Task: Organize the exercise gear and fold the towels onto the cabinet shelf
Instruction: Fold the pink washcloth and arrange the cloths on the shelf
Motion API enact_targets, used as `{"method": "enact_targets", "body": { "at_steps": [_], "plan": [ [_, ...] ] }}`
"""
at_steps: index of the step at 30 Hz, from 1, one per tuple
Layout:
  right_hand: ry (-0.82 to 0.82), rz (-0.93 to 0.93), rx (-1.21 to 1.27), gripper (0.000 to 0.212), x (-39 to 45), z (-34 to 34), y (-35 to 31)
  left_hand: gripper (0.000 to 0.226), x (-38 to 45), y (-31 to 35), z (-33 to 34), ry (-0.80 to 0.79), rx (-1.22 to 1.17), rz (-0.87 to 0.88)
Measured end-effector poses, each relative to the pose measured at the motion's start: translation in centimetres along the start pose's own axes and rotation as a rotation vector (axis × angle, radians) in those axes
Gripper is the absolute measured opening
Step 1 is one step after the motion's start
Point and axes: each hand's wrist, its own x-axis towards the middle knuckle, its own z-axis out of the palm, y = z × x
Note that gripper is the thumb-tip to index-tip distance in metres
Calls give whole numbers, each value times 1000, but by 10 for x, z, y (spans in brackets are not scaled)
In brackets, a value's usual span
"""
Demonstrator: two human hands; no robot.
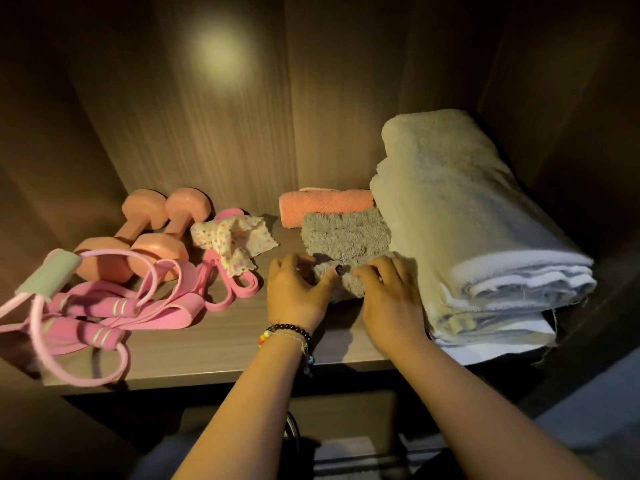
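Observation:
A small grey fluffy towel (344,239) lies on the wooden cabinet shelf (242,344), right of centre. My left hand (298,294) and my right hand (388,296) both grip its near edge, fingers curled into the pile. Behind it lies a rolled pink towel (325,206). A large folded white towel (467,230) fills the shelf's right side. On the left lie two pink dumbbells (145,233), a small floral cloth (233,244), pink resistance bands (180,306) and a pink jump rope (86,317) with a green-handled pull band (48,271).
The cabinet's back wall (242,116) and side walls close in the shelf. A bare strip of shelf runs along the front edge in front of my hands. Below the shelf, dark objects show dimly.

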Motion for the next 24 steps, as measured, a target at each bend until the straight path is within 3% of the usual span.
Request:
{"method": "enact_targets", "body": {
  "at_steps": [3, 6, 10, 15, 21, 24],
  "plan": [
    [-59, 67, 46, 46, 13, 6, 0, 39, 3, 4, -8, -134, 17, -20],
    [-41, 107, 32, 39, 15, 8, -1, 37, 8, 0, -15, -201, 31, 10],
    [2, 64, 36, 34, 9, 7, 1, 25, 14, -1, -7, -108, 47, 57],
    [-102, 44, 18, 50, 15, 7, -1, 24, 29, -4, 5, -84, 65, 60],
    [-202, 46, 24, 54, 25, 9, 1, 20, 32, 2, 0, -78, 55, 65],
    [-202, 53, 34, 55, 22, 7, 0, 20, 36, 4, -21, 16, 31, 109]
  ]
}}
